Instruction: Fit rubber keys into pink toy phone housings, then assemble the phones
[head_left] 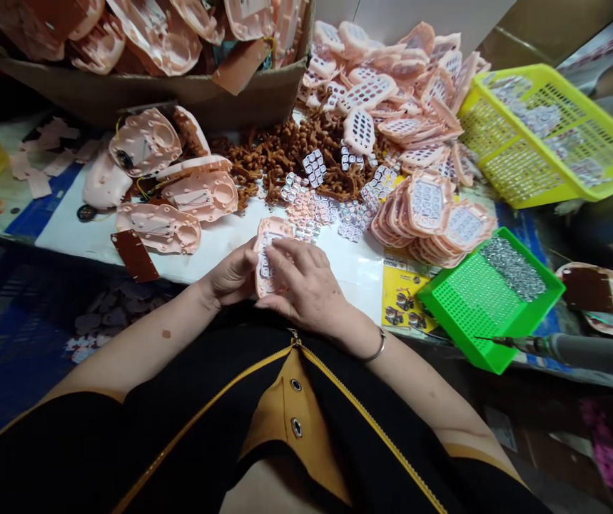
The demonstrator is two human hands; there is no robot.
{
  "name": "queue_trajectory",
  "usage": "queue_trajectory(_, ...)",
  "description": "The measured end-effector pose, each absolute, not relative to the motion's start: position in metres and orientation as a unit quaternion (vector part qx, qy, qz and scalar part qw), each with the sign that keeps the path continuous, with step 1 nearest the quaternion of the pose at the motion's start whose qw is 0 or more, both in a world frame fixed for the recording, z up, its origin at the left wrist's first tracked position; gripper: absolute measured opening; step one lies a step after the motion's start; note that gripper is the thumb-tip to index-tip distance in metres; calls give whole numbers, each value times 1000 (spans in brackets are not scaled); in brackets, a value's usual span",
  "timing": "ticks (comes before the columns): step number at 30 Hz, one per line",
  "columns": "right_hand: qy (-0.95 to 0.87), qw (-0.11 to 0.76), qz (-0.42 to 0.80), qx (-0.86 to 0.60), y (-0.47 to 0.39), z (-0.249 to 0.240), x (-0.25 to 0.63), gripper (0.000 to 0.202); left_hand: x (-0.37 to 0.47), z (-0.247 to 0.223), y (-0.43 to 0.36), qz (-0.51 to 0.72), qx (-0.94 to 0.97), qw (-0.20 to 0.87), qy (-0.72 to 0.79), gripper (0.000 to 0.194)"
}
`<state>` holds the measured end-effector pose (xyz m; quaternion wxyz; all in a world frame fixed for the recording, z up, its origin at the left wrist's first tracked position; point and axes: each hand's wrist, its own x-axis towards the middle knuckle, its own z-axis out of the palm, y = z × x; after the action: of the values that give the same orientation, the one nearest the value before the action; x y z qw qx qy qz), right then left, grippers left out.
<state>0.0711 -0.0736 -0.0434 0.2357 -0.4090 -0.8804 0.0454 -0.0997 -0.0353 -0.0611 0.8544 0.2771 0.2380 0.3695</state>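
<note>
A pink plastic keypad panel with white keys set in it is held close to my body, at the table's front edge. My left hand is closed around its left side. Over its right part lies my right hand, fingertips on the keys and thumb by the lower edge; what is under those fingers is hidden. Just beyond the panel are loose white key pieces. To the right, finished-looking keypad panels stand in stacks. Brown plastic parts form a heap behind.
Pink shell halves with wires lie left, below a cardboard box of more shells. Pink perforated panels are piled at the back. Right are a yellow basket, a green basket of screws and a screwdriver-like tool.
</note>
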Motion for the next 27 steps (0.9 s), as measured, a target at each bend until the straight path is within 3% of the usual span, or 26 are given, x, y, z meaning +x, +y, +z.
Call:
queue_trajectory(4,-912,224,48,-341,-79,-52,73,47,-99,-61,-32,351,249,868,249,76)
queue_trajectory(10,-871,325,85,-357,-79,-60,87,39,-95,-61,-31,398,263,849,228,74)
queue_trajectory(17,-693,447,-19,-565,-62,-11,168,25,-99,-61,-29,372,264,858,236,67)
queue_trajectory(21,-658,381,-103,-641,-45,9,214,21,-100,-61,-30,373,261,857,243,59)
queue_trajectory(27,-715,261,-111,-639,-43,4,238,25,-106,-62,-33,368,254,866,224,58)
